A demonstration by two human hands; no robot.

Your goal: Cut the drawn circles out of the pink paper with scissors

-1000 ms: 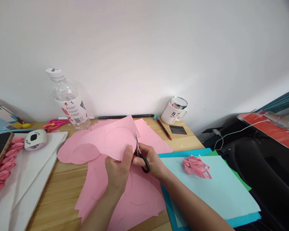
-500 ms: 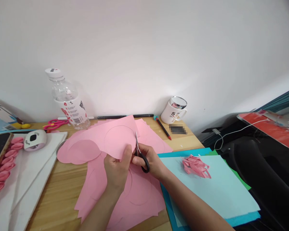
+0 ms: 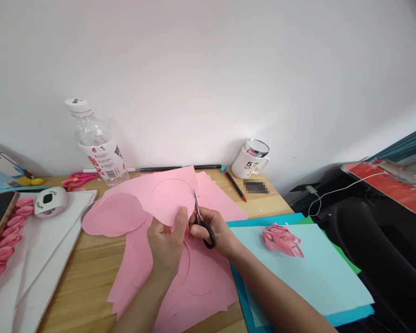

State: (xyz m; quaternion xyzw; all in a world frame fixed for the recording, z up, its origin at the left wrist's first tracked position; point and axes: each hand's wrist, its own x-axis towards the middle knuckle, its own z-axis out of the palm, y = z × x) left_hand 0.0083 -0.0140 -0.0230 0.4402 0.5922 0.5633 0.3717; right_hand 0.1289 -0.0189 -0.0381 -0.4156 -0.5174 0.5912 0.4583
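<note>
between both hands, pink sheet (image 3: 166, 196): left hand (image 3: 166, 243) pinching it, right hand (image 3: 217, 233) apparently gripping scissors (image 3: 203, 222)

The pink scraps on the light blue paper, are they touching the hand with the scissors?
Apart. The head view shows the pink scraps lying on the light blue paper, with bare paper between them and the right hand holding the scissors.

Dark digits "52" on the white mug (image 3: 248, 164); bottle (image 3: 99, 147) label print illegible.

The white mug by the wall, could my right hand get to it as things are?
Probably yes, once freed: the right hand holds scissors; only pink paper and a red pen lie before the mug.
</note>
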